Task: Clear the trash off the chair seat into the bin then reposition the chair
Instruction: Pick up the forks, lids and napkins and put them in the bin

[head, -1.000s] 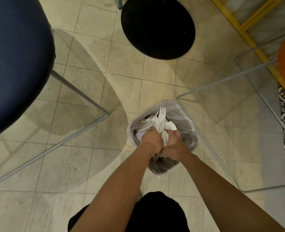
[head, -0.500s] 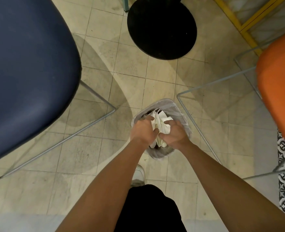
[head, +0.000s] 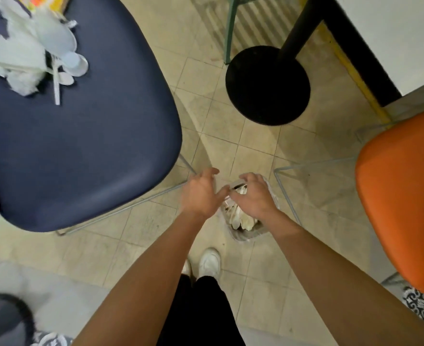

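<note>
White shoes (head: 209,262) are standing nearest on the tiled floor. Just beyond, the left hand (head: 201,193) and right hand (head: 253,196) are hovering over the bin (head: 246,234), fingers spread and gripping nothing. White plastic cutlery (head: 243,221) is lying inside the bin. Left of it, the navy chair seat (head: 81,151) is carrying a pile of white trash (head: 29,51) at its far corner. A black table base (head: 267,86) is standing farther off.

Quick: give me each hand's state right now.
Left hand: open, fingers spread, holding nothing.
Right hand: open over the bin, holding nothing.
</note>
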Available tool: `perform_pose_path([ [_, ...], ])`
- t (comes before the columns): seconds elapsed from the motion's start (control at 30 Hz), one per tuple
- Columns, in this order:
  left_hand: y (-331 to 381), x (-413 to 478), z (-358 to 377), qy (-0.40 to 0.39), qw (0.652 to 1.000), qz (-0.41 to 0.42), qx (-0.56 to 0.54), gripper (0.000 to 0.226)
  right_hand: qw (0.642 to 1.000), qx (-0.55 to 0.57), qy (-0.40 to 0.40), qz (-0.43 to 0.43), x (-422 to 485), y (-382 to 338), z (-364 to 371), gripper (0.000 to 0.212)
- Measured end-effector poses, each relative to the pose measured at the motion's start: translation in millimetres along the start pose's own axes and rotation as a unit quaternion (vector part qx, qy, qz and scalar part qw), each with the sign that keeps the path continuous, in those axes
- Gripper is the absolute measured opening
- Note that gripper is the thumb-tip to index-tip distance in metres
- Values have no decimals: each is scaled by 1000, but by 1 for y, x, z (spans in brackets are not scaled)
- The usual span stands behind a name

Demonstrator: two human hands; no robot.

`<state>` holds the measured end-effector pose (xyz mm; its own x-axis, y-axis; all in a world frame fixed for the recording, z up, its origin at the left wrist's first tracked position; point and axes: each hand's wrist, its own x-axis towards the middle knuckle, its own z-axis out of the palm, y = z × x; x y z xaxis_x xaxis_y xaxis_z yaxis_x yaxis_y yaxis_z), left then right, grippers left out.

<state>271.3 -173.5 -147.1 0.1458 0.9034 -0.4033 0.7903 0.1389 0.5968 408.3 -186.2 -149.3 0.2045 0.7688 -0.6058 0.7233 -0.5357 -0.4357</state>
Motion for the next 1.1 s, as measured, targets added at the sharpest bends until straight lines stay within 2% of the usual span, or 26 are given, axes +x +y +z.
perform_pose_path([
  [0.17,-8,-2,-56,86,996,-24,1,45,999,-15,-3,-43,-1,-50,-16,55],
  [0.53,-72,-8,-135,199,975,-100,-2,41,990,-68,-20,-120,2,-146,9,56],
  [0.93,-149,53,-232,201,967,-158,-3,44,982,-109,-34,-152,55,-281,40,55],
  [1.1,-170,77,-256,201,964,-176,-5,42,978,-114,-45,-166,77,-315,57,53],
])
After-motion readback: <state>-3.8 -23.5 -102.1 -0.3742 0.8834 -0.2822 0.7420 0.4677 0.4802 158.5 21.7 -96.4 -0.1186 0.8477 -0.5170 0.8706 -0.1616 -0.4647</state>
